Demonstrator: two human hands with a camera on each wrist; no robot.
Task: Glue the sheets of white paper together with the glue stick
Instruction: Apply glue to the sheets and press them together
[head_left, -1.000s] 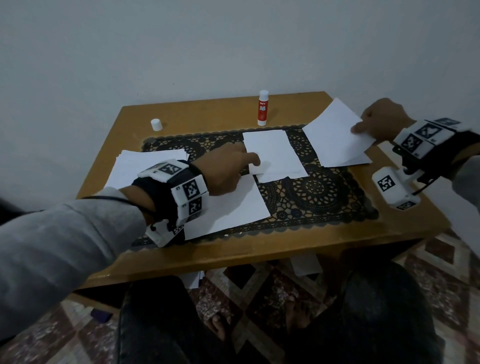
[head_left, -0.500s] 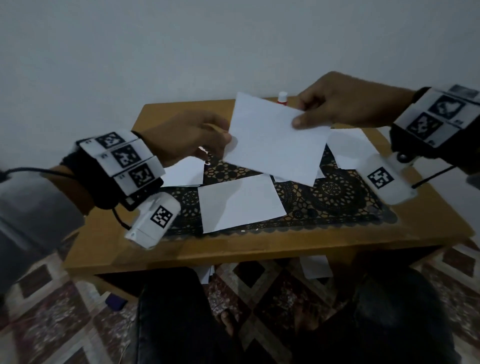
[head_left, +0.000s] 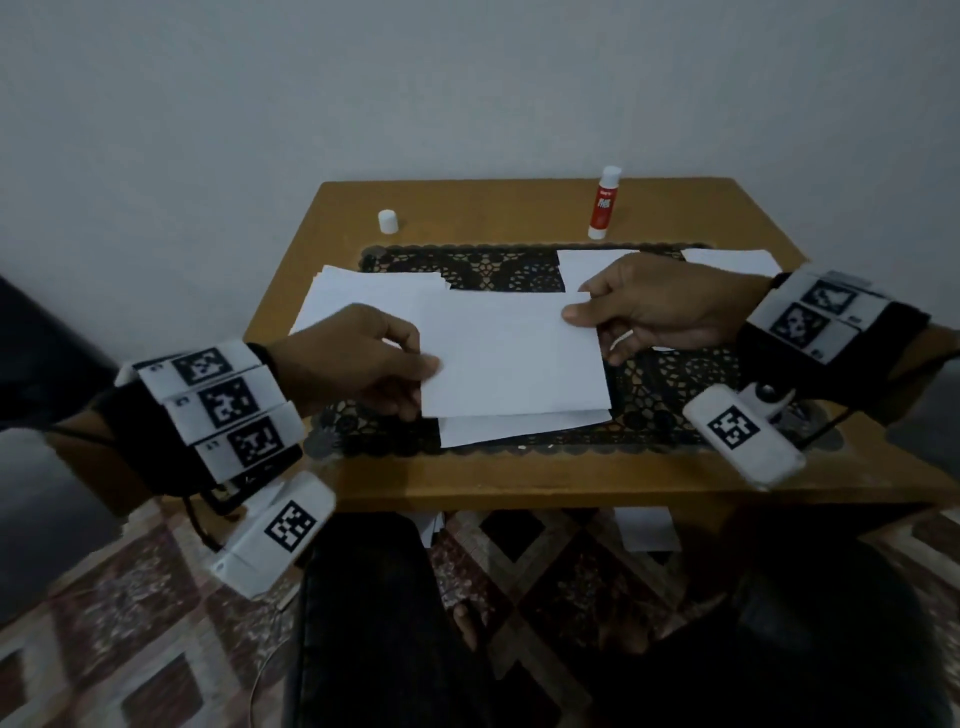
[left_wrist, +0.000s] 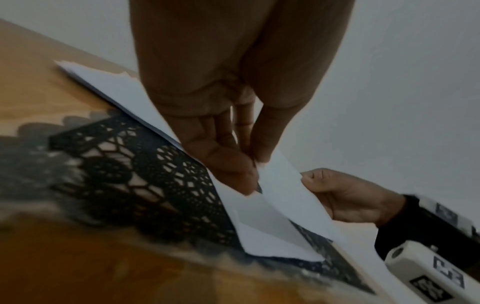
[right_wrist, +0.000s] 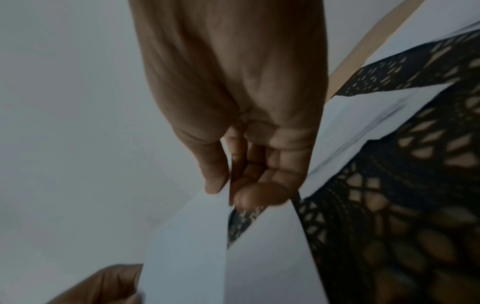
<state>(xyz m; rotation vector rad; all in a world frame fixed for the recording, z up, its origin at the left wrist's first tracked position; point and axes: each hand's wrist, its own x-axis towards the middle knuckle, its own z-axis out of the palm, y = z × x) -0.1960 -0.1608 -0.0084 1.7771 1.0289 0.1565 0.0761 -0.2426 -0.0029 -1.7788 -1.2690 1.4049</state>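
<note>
Two hands hold one sheet of white paper above the desk. The left hand pinches the sheet's edge at 9 o'clock, thumb on top and fingers curled beneath; the right hand pinches the corner at 2 o'clock, thumb and forefinger clamped on the paper, as the right wrist view shows with the thumb pressed against the sheet's face. The held sheet hangs over a second white sheet that lies flat on the black lace mat, its near edge showing at 6 o'clock of the held one; whether the two touch cannot be told. A stack of white sheets lies at 10 o'clock of the held sheet, partly off the mat, and more white paper lies behind the right hand at 1 o'clock. The glue stick stands upright and uncapped at the far edge of the desk, at 1 o'clock, well apart from both hands. Its white cap stands alone at 11 o'clock on bare wood. Patterned floor tiles show below the desk.
</note>
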